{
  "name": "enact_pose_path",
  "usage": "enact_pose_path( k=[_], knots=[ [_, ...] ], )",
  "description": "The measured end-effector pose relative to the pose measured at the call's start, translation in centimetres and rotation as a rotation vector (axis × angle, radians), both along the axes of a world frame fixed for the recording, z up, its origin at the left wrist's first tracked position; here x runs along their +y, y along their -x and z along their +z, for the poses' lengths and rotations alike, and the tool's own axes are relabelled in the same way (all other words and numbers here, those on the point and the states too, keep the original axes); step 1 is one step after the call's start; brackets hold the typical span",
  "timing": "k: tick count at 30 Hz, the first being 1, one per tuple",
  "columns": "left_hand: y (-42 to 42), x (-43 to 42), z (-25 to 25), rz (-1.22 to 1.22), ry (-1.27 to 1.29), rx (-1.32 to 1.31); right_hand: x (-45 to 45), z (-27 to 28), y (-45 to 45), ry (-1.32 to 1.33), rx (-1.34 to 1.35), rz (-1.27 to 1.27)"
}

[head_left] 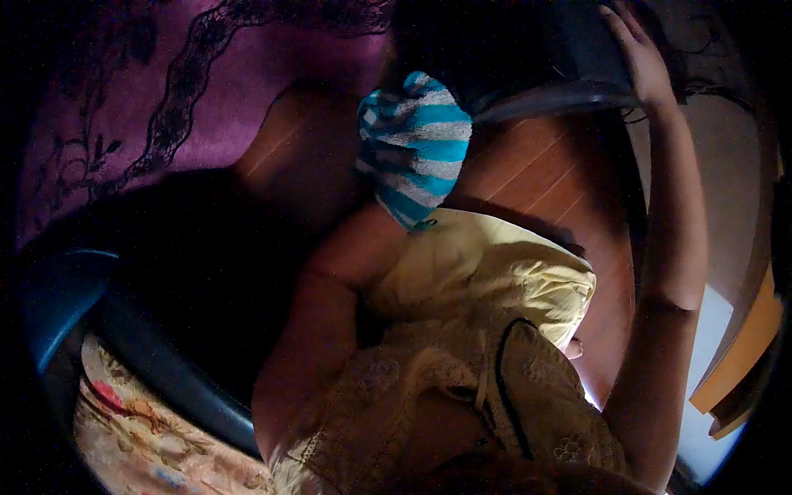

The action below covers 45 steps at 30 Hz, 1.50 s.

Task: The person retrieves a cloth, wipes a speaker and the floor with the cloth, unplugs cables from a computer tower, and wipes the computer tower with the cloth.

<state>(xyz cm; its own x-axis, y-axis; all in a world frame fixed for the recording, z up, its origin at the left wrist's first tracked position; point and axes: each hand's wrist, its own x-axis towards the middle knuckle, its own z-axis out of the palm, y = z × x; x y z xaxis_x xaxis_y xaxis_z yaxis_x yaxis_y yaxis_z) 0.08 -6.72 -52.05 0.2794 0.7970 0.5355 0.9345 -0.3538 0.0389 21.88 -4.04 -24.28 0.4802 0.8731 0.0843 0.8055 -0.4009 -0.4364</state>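
Note:
A blue-and-white striped cloth (421, 144) is bunched at the end of my left forearm. It covers my left hand, so none of its fingers show. At the upper right, my right hand (639, 62) lies against the side of a large dark object (569, 49), with fingers stretched out and slightly apart. Nothing shows in it. Pale yellow fabric (495, 256) lies over my lap, just below the striped cloth.
Purple cloth with a dark floral pattern (239, 91) spreads at the upper left. Brown wooden floor (536, 165) shows between my arms. A floral fabric (157, 421) lies at the lower left beside a dark rounded edge. An orange-brown edge (742, 346) stands at the far right.

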Motion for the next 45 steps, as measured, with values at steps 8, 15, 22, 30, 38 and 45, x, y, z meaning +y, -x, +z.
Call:
enact_pose_path(
  k=[8,15,22,30,38,45],
  knots=[
    [0.3,2.8,0.6,-0.087,-0.079,-0.005,-1.0,1.0,2.4,0.046,0.08,0.005],
    [-0.5,0.0,0.0,-0.031,0.014,0.06,-0.1,-0.1,-0.2,0.067,-0.012,0.03],
    [-0.9,0.5,0.2,-0.057,-0.027,0.072,0.1,-0.7,-1.2,0.011,0.015,0.066],
    [0.5,6.2,-0.1,-0.04,-0.311,0.136,-0.3,0.8,1.2,0.064,0.022,-0.071],
    [2.8,5.1,-2.4,-0.135,-0.567,0.578,0.2,-0.6,-2.4,0.032,0.071,0.037],
    [2.9,5.3,-2.6,-0.184,-0.58,0.509,-0.1,-0.3,-0.9,-0.005,0.089,0.037]
  ],
)
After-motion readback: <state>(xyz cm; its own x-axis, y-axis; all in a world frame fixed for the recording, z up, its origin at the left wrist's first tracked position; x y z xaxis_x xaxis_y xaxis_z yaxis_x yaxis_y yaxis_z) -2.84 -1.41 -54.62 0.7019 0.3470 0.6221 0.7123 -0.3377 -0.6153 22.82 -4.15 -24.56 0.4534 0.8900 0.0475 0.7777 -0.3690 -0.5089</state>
